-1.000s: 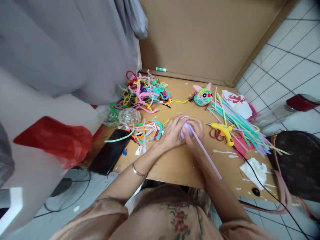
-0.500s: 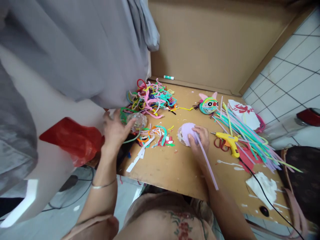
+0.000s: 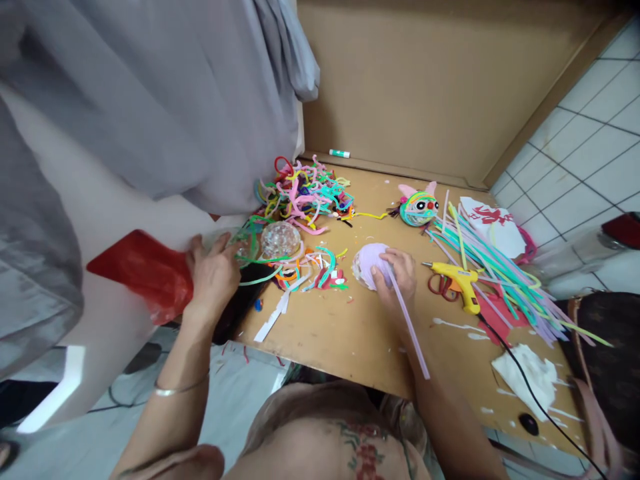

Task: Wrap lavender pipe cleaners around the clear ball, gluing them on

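My right hand point(image 3: 399, 277) is closed round the near side of a ball point(image 3: 373, 265). Lilac pipe cleaner covers most of that ball, and its left edge shows clear and bumpy. A straight lilac pipe cleaner point(image 3: 410, 327) trails from it toward me. My left hand point(image 3: 215, 270) reaches to the table's left edge, fingers apart, over clear plastic point(image 3: 243, 245) with green strands. Its fingertips are partly hidden, and whether they touch the plastic is unclear. Just right of this hand lies a clear, bumpy ball point(image 3: 281, 241).
Tangled pipe cleaners point(image 3: 310, 193) and scraps point(image 3: 320, 267) lie on the left. Behind is a decorated ball with eyes and pink ears point(image 3: 419, 208). A yellow glue gun point(image 3: 460, 283), straight pipe cleaners point(image 3: 500, 267) and a white cloth point(image 3: 527, 377) are right. A red bag point(image 3: 145, 273) hangs left.
My left hand has moved left and slightly toward me, away from the clear bumpy ball, which now shows fully. My right hand still holds the lilac ball, nearly in place.
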The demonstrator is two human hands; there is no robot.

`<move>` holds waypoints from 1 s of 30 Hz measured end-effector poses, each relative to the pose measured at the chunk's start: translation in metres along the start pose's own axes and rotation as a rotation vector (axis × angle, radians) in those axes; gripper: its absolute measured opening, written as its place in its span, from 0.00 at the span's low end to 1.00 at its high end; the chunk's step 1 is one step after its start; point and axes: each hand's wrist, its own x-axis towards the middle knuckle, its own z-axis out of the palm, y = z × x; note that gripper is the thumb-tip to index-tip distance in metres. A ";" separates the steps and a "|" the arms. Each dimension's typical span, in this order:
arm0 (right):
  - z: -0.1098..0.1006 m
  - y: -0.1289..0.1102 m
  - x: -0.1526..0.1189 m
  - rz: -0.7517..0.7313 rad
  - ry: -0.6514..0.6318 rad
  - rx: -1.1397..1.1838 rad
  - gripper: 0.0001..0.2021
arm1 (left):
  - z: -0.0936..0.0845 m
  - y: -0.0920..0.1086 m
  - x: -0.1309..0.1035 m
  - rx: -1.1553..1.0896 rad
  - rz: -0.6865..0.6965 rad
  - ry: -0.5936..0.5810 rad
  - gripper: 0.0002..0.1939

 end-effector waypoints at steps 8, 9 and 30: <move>0.002 -0.009 0.002 0.039 0.015 -0.034 0.11 | -0.011 0.091 -0.004 0.057 0.087 0.194 0.15; 0.002 -0.009 0.002 0.039 0.019 -0.034 0.10 | 0.000 0.104 0.004 0.017 0.156 0.103 0.16; -0.001 -0.011 0.003 0.106 0.023 0.013 0.10 | 0.074 0.192 0.003 -0.553 0.563 -0.486 0.23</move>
